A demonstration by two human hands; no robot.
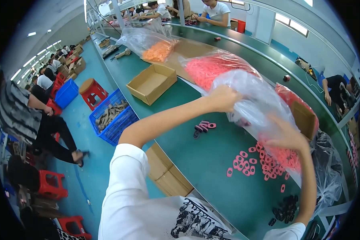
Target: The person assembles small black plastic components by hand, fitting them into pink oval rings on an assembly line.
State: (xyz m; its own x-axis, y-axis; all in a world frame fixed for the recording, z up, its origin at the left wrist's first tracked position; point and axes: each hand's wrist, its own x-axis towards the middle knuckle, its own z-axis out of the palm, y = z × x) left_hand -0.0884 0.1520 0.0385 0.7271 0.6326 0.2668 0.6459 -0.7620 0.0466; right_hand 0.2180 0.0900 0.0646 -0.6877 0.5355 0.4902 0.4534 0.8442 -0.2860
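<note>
A clear plastic bag (252,94) lies bunched across the workbench in front of me. My left hand (226,99) is closed round the bag's gathered film. On the bag's right side is my right hand (285,135), slightly blurred, its thumb and fingers bent round the film. Small pink oval plastic parts (270,162), each with a hole, are heaped and scattered below the right hand. More pink parts (206,72) fill a bag just beyond my left hand. A few pink and dark assembled pieces (204,127) lie below the left hand.
A shallow cardboard tray (152,85) and a bag of orange parts (158,51) stand farther along the bench. Black parts (286,209) lie near my right forearm. At left are a blue crate (114,116), stools and a walking person (24,108). Others sit across the conveyor.
</note>
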